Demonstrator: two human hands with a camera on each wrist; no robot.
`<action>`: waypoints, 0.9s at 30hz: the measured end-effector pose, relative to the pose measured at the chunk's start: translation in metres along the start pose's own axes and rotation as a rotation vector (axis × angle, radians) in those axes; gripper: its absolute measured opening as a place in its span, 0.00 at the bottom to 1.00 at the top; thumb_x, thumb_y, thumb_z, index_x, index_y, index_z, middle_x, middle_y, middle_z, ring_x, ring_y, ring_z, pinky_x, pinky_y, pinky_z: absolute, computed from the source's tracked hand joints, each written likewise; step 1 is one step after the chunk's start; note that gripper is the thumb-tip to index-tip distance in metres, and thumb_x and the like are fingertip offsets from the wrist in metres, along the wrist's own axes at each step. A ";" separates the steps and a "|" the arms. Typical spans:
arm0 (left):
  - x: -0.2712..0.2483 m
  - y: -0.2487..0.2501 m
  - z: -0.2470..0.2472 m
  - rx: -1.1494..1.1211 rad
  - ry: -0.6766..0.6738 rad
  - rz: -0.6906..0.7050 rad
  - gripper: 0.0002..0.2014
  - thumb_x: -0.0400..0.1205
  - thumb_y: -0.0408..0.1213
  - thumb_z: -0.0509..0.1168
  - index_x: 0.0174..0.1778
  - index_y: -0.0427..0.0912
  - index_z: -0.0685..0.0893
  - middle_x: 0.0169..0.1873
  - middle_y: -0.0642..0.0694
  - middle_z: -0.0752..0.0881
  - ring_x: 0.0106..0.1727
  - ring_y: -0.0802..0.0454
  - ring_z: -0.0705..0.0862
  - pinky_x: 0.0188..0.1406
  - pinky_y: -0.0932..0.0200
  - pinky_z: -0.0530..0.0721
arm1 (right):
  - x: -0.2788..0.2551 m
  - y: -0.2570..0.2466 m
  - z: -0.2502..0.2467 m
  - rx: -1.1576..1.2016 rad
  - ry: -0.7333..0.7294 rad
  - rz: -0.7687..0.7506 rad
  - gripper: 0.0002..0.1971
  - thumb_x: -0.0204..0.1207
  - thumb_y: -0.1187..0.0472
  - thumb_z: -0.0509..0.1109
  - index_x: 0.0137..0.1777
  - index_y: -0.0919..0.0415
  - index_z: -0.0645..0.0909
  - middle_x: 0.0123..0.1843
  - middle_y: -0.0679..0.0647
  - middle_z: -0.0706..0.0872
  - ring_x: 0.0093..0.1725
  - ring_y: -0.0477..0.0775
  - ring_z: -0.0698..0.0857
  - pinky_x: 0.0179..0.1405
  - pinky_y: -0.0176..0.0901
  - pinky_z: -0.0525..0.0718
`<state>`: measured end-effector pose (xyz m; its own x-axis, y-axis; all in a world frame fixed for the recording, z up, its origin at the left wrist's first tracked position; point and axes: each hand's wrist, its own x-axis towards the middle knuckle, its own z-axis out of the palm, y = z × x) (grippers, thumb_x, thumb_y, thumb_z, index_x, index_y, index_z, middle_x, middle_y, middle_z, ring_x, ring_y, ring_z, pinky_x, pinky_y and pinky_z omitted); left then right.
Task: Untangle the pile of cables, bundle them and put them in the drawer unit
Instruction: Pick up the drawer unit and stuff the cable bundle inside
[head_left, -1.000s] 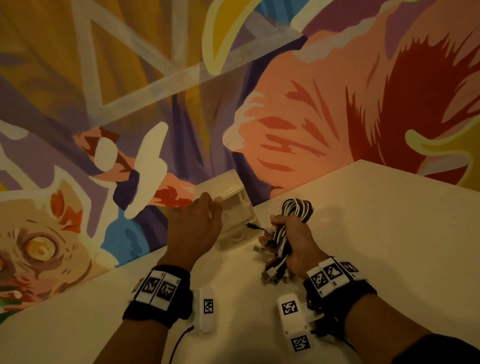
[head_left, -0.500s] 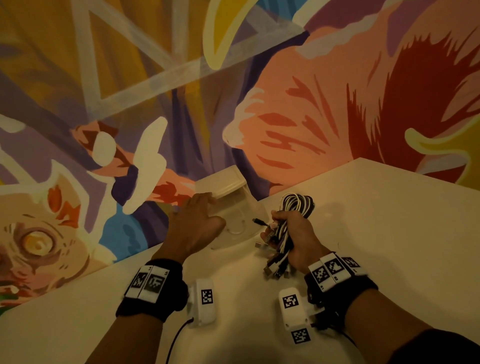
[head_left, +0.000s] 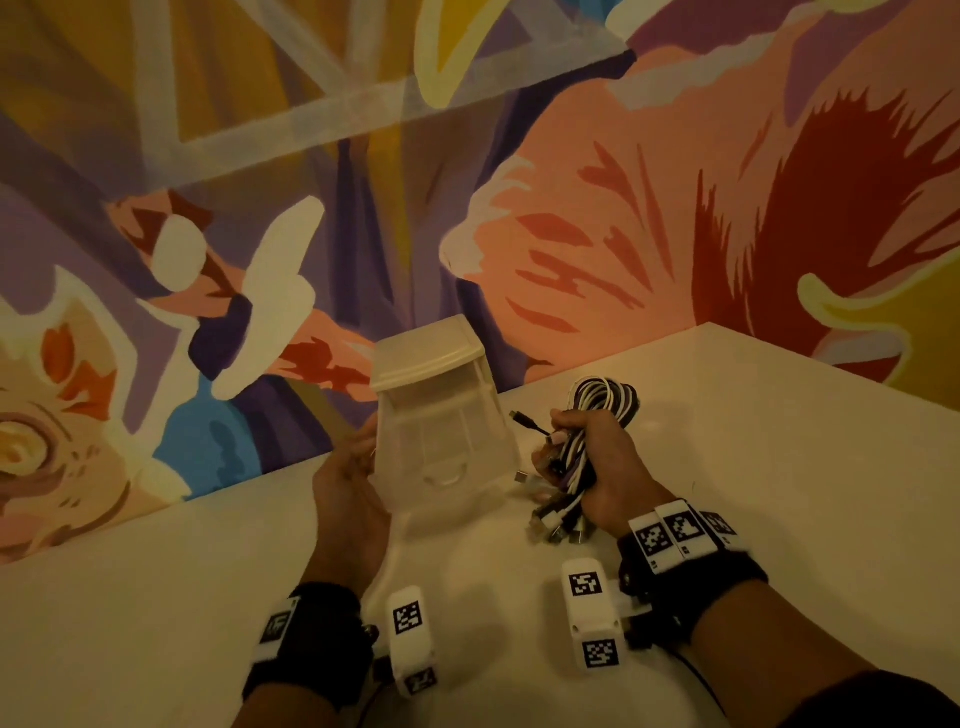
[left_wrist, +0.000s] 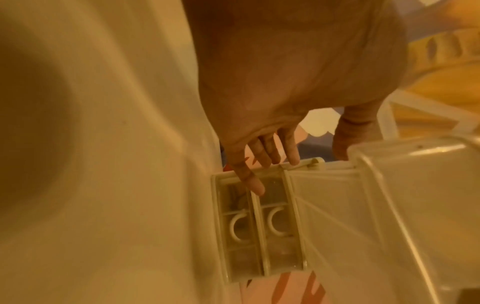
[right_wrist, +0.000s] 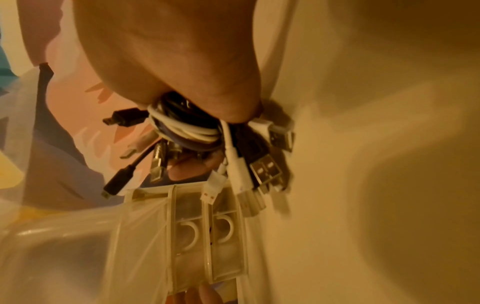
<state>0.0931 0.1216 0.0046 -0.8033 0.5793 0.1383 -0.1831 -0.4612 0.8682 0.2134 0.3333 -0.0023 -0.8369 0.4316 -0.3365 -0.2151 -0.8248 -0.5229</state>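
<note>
Left hand (head_left: 353, 499) clasps the plastic box (head_left: 441, 431) – right hand (head_left: 608, 467) fisted round the cable bundle (head_left: 602, 397).

Black wristbands (head_left: 306, 631), white tagged cameras (head_left: 589, 613)

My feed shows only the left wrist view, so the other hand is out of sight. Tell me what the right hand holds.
Observer: In the head view the right hand grips a bundle of black and white cables, loops coiled above the fist.
Operator: Report where the loose ends are.
Observer: The right wrist view shows the plugs hanging below the fist, close beside the ribbed end of the clear box; contact I cannot tell.
Operator: Give me the box's pose.
Observer: In the head view it seems tipped up on the table, cream end uppermost by the wall, left hand holding its side.
</note>
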 end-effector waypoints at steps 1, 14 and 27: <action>0.006 -0.004 -0.005 0.005 0.045 -0.010 0.24 0.82 0.44 0.66 0.75 0.41 0.86 0.66 0.37 0.87 0.73 0.30 0.83 0.80 0.34 0.73 | 0.001 0.001 -0.001 -0.008 -0.006 -0.002 0.13 0.85 0.68 0.69 0.38 0.60 0.74 0.25 0.53 0.75 0.22 0.51 0.75 0.19 0.42 0.81; 0.016 -0.023 -0.026 0.419 0.151 -0.034 0.16 0.89 0.48 0.63 0.64 0.51 0.94 0.58 0.46 0.96 0.64 0.40 0.92 0.72 0.34 0.87 | -0.005 0.006 -0.005 -0.265 -0.109 -0.048 0.08 0.87 0.63 0.69 0.44 0.61 0.80 0.24 0.49 0.72 0.20 0.49 0.76 0.21 0.41 0.81; 0.018 -0.027 -0.022 0.178 0.112 -0.031 0.25 0.91 0.63 0.58 0.60 0.51 0.95 0.52 0.47 0.97 0.55 0.46 0.95 0.56 0.46 0.92 | -0.092 -0.030 0.074 -1.174 0.218 -0.539 0.14 0.83 0.60 0.79 0.45 0.72 0.83 0.26 0.65 0.82 0.22 0.62 0.83 0.32 0.54 0.85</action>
<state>0.0715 0.1299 -0.0269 -0.8587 0.5084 0.0647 -0.1140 -0.3125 0.9430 0.2593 0.2913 0.1020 -0.6624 0.7462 0.0666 0.1613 0.2288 -0.9600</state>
